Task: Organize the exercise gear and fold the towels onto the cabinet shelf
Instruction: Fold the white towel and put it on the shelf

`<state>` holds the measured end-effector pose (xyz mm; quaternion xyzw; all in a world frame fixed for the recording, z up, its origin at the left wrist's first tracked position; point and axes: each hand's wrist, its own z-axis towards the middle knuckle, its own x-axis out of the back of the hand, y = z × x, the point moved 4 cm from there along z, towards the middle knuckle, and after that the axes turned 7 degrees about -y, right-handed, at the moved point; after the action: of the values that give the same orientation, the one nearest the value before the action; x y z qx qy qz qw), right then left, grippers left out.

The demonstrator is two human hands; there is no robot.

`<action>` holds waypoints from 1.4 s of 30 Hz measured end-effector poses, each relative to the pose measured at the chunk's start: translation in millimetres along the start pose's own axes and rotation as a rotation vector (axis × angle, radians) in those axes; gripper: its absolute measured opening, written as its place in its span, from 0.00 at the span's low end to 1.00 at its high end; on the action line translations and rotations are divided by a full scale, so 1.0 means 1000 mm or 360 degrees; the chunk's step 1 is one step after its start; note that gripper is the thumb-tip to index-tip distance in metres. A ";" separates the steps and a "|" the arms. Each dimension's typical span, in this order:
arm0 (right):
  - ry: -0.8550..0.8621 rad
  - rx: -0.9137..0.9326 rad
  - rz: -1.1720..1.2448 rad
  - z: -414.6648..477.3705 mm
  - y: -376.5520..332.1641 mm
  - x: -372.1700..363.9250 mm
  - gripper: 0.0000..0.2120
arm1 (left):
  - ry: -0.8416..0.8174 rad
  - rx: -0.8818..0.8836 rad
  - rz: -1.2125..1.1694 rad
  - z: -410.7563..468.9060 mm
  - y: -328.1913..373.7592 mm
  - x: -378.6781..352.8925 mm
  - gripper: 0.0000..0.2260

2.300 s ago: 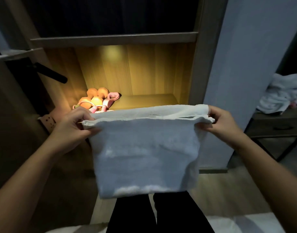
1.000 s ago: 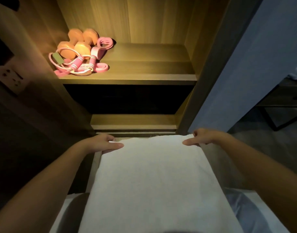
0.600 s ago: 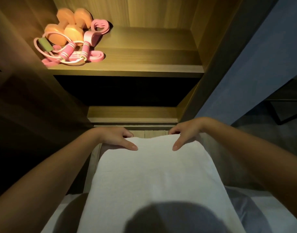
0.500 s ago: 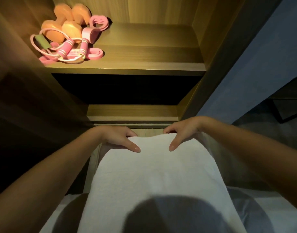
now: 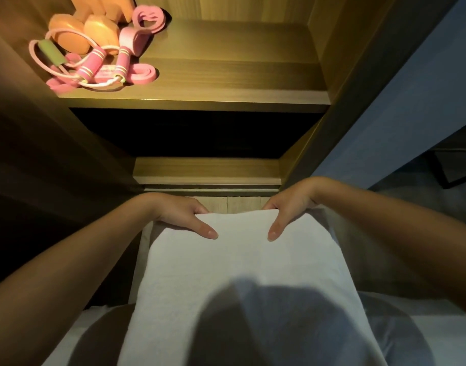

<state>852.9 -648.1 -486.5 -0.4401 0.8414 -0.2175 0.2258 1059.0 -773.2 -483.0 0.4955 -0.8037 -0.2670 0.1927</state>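
Lit cabinet shelf (image 5: 226, 83) bears exercise gear (image 5: 94, 62) far left; nearer, left hand (image 5: 181, 216) and right hand (image 5: 290, 207) grip the towel (image 5: 239, 265), fingers (image 5: 198, 208) curled round its far edge.

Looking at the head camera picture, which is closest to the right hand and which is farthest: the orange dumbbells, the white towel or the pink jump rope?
1. white towel: the right hand grips its far edge.
2. pink jump rope: up on the shelf, front left.
3. orange dumbbells: behind the rope, at the shelf's back left.
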 end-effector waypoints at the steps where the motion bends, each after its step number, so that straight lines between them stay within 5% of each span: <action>1: -0.0042 -0.0082 -0.0013 -0.003 0.004 0.000 0.18 | -0.0006 0.0047 0.0038 -0.002 -0.005 0.001 0.24; 7: 0.0302 -0.0260 -0.0066 -0.018 0.039 0.003 0.19 | 0.0300 0.0023 -0.0107 -0.007 -0.032 -0.003 0.21; 11: 0.0377 -0.0514 -0.0172 -0.024 0.063 -0.003 0.36 | 0.0275 0.0139 -0.0003 -0.010 -0.036 -0.004 0.21; 17: 0.0466 -0.0299 0.0069 -0.032 0.059 -0.013 0.14 | 0.0071 0.0420 0.0099 -0.019 -0.043 -0.003 0.18; 20: 0.0648 -0.0224 0.0048 -0.037 0.061 -0.016 0.18 | 0.0192 0.0305 0.0052 -0.023 -0.040 -0.001 0.20; 25: 0.0930 -0.0123 0.0339 -0.041 0.078 -0.032 0.23 | 0.0794 0.0141 -0.0189 -0.030 -0.057 -0.010 0.26; 28: 0.1192 -0.0002 0.0901 -0.030 0.090 -0.044 0.29 | 0.1263 0.0281 -0.0697 -0.027 -0.071 -0.025 0.28; 31: 0.1346 0.0011 0.1586 -0.013 0.104 -0.073 0.25 | 0.1089 0.0558 -0.1426 -0.015 -0.080 -0.063 0.33; 34: 0.1452 0.0056 0.1957 -0.003 0.098 -0.097 0.16 | 0.1262 0.0685 -0.1487 -0.012 -0.075 -0.080 0.29; 37: 0.1833 -0.0007 0.1764 -0.010 0.093 -0.095 0.16 | 0.1627 0.0827 -0.1257 -0.022 -0.067 -0.081 0.31; 39: 0.1901 -0.0022 0.1682 -0.015 0.086 -0.096 0.16 | 0.1582 0.0825 -0.1259 -0.026 -0.062 -0.086 0.31; 42: 0.1622 -0.0063 0.1746 -0.014 0.083 -0.113 0.21 | 0.1272 0.0644 -0.1445 -0.029 -0.059 -0.103 0.29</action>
<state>849.0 -507.7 -500.9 0.1940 0.9443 -0.2355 -0.1237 1161.2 -709.2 -501.7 0.8748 -0.4143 0.0406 0.2480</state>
